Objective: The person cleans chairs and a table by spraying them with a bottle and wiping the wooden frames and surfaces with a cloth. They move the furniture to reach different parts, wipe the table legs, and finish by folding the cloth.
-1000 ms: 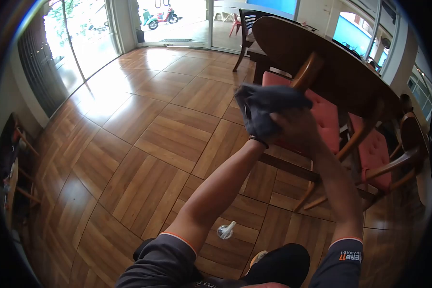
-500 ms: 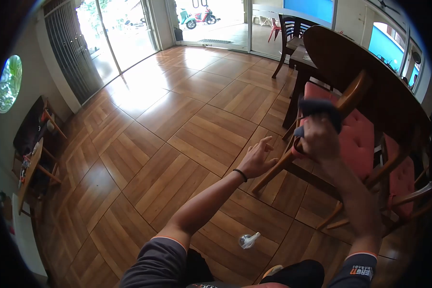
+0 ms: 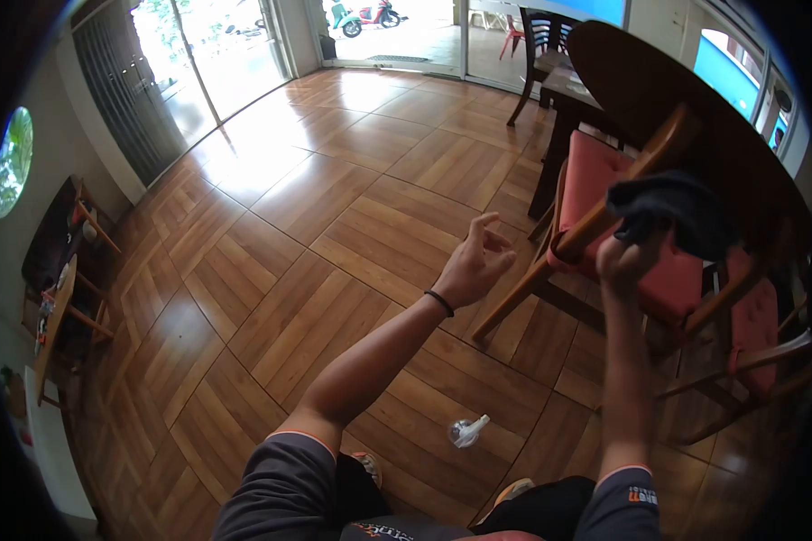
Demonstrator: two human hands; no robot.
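My right hand [image 3: 630,261] grips a dark grey cloth [image 3: 681,212], which hangs loosely past the fingers in front of the wooden chair. That chair has a red tufted cushion [image 3: 591,171] and a brown wooden frame [image 3: 663,144]. Left of the chair, my left hand [image 3: 475,263] is in the air with fingers bent but apart, nothing in it; a black band circles the wrist. On the floor between my arms lies a clear spray bottle [image 3: 465,433] with a white nozzle.
A dark round tabletop [image 3: 695,99] stands behind the chair at right, with another red-cushioned chair [image 3: 754,329] beside it. Farther back are a dark wooden chair [image 3: 539,45] and table. A wooden bench [image 3: 63,293] with items lines the left wall. Glass doors [image 3: 212,54] are at the back.
My right hand has moved the cloth rightward, away from the chair's frame, and the cloth has spread out. My left hand has shifted slightly up and left, its fingers curling more. The view tilted slightly.
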